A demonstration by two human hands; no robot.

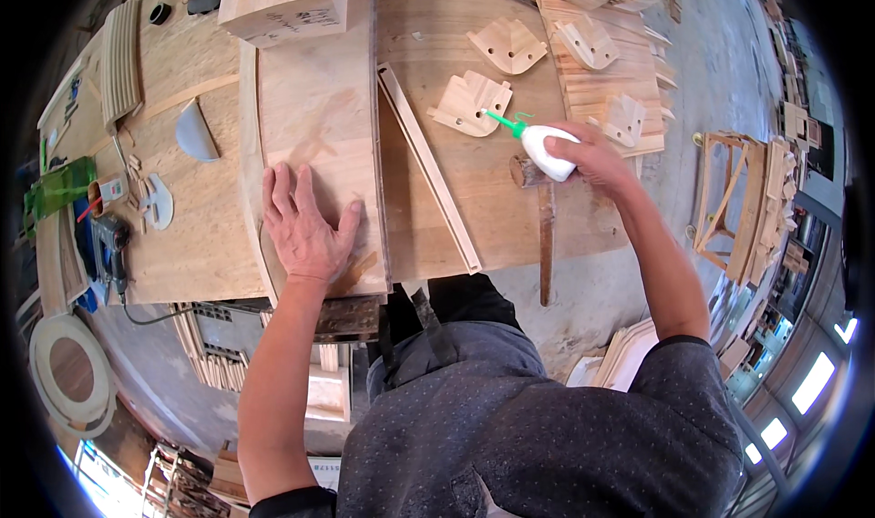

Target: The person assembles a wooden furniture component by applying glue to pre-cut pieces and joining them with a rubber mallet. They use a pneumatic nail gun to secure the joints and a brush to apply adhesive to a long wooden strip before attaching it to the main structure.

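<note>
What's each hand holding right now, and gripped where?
The right hand holds a white glue bottle by its body, green nozzle aimed at a cut wooden piece. The left hand holds nothing; it lies flat on a wooden board.

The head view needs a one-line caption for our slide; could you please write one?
Left hand flat on a wooden board; right hand points a white glue bottle at a shaped wooden piece.
</note>
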